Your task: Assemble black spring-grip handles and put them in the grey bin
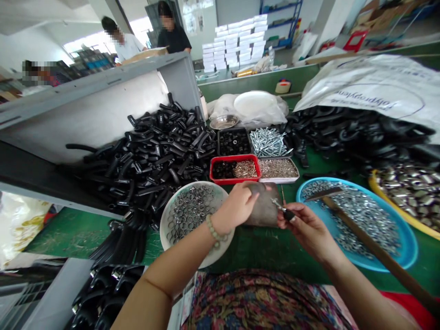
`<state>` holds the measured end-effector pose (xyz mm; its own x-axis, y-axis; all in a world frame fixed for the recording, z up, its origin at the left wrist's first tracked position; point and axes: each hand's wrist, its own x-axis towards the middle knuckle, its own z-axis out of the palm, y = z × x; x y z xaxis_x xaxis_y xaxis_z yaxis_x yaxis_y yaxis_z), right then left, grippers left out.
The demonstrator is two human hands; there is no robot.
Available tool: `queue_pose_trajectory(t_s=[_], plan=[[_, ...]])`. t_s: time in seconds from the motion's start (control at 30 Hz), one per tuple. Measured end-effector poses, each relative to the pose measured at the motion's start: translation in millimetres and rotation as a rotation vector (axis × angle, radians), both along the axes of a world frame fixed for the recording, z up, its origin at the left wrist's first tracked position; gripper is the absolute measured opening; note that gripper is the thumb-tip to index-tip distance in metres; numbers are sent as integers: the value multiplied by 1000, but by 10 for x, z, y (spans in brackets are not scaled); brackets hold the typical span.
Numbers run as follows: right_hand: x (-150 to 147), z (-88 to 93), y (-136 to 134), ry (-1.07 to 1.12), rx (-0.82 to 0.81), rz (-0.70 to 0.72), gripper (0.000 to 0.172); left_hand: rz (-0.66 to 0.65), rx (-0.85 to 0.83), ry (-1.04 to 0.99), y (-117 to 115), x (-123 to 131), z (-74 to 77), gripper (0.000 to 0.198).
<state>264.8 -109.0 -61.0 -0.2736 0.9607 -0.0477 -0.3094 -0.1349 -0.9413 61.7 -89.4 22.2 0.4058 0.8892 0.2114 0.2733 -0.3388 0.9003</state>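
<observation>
My right hand [307,224] pinches a small metal fitting with a black knob [288,214], its thin metal end pointing up and left. In front of it lies a dull grey metal block [263,211]. My left hand [239,206], with a beaded bracelet at the wrist, is over the block's left edge with its fingers curled in. Whatever those fingers may hold is hidden. Below the left forearm a white bowl [165,220] holds many metal rings. Just beyond the block stand a red tray [215,176] of black pieces and small brass-coloured pins, and a tray of small metal pieces [278,168].
A blue basin [410,250] of metal parts sits at right with a hammer [364,233] across it. Black curved handles [165,146] are heaped by a grey bin [192,82]. Long screws [270,142] fill a back tray. A white sack [374,87] covers black parts. People stand beyond.
</observation>
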Motion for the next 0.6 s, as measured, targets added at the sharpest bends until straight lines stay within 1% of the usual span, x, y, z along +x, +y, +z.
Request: queue_pose_trajectory(t_s=[0.03,0.07,0.1,0.13,0.17,0.2,0.23,0.3,0.33,0.37,0.4,0.47,0.5,0.53,0.6], plan=[[14,4,-6,-38,10,25,22,-14,-68,-44,-18,11,31,28],[26,8,-12,-83,12,51,22,-106,-143,-91,-33,11,61,33],[34,11,-16,-128,9,64,22,-241,-210,-132,-34,-11,90,38],[41,12,-18,-165,4,64,23,-338,-250,-157,-13,-65,116,42],[47,11,-18,-193,4,47,25,-351,-252,-149,41,-160,135,44],[51,7,-17,-215,12,24,27,-272,-223,-103,132,-299,143,44],[54,1,-17,-238,26,4,28,-34,-157,-24,262,-477,137,42],[52,-12,-20,-290,64,-10,29,500,-30,253,607,-905,80,37],[45,-17,-25,-314,85,-3,28,693,-41,429,796,-1122,34,37],[33,-18,-32,-336,104,5,27,835,-72,575,977,-1321,-14,38],[18,-14,-40,-357,125,14,26,875,-128,660,1135,-1489,-57,40],[-16,12,-59,-405,177,25,22,860,-214,694,1351,-1711,-104,41],[-31,35,-67,-436,205,28,21,833,-233,691,1402,-1765,-101,40],[-41,62,-75,-471,235,31,20,827,-212,648,1415,-1786,-81,38],[-46,123,-84,-546,294,31,19,862,-88,471,1338,-1737,-7,34]])
